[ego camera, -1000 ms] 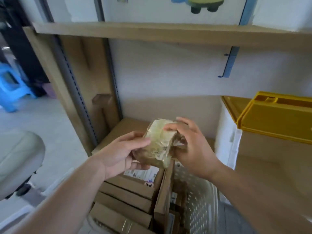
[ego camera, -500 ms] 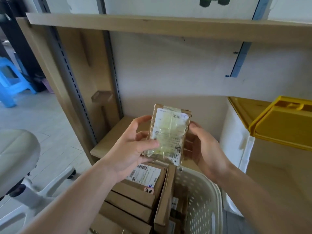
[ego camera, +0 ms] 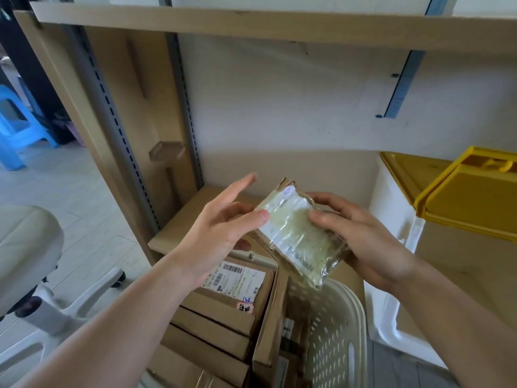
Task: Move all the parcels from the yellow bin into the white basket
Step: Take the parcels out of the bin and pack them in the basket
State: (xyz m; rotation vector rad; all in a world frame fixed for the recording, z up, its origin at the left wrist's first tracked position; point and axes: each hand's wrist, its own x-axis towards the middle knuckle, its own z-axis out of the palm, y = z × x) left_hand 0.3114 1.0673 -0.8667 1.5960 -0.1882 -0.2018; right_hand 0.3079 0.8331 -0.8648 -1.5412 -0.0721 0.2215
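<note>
We hold one small parcel (ego camera: 296, 236), a flat cardboard packet wrapped in clear tape, above the far rim of the white basket (ego camera: 345, 329). Half a second ago it stood upright, label facing us; now it is tilted, its top leaning left and away. Our right hand (ego camera: 363, 242) grips its right side, thumb on the face and fingers curled behind. Our left hand (ego camera: 221, 233) has loosened, thumb tip on the left edge, the other fingers straight and spread. We judge this as a handover to the right hand before the drop. The basket's left side is packed with stacked boxes (ego camera: 223, 312); open room lies on its right, directly below. The yellow bin (ego camera: 472, 203) sits well apart, to the right.
</note>
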